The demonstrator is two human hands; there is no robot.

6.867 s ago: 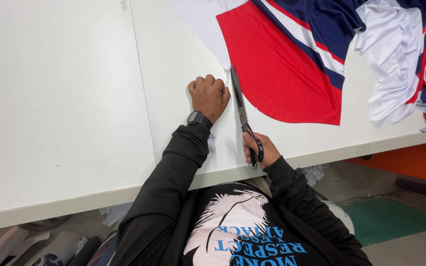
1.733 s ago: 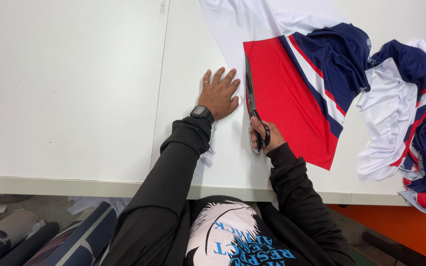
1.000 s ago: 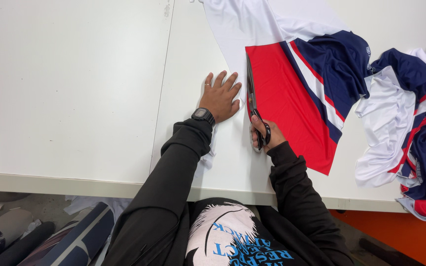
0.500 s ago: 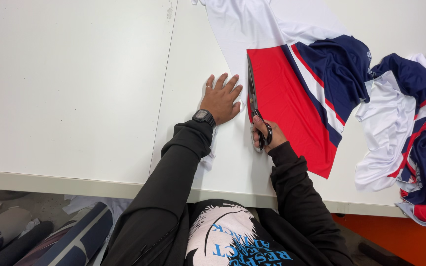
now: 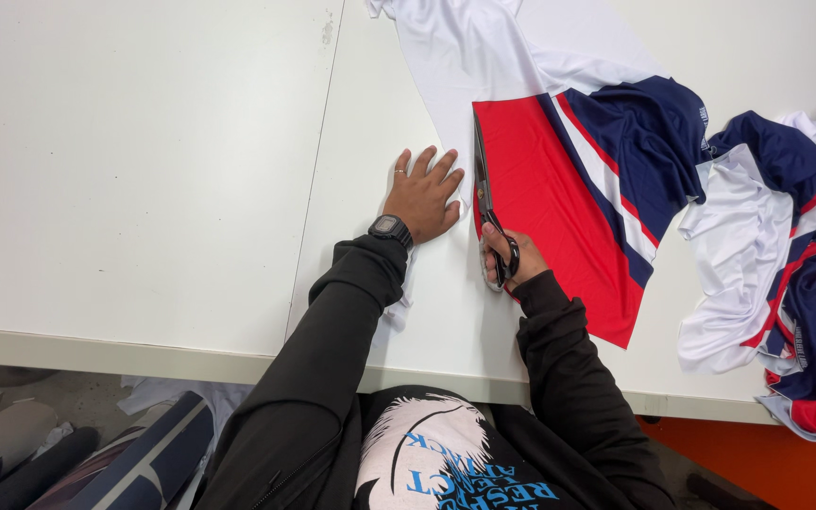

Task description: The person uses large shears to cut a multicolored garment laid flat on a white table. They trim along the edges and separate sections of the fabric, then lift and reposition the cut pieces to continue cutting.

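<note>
Scissors (image 5: 485,194) in right hand (image 5: 512,260) cut red fabric (image 5: 559,208).

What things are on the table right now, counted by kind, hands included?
Hands: 2, the left hand flat on the table, the right hand gripping the scissors
Scissors: 1
Flat fabric panel: 1
Heap of fabric pieces: 1
Wristwatch: 1
Total: 6
</note>
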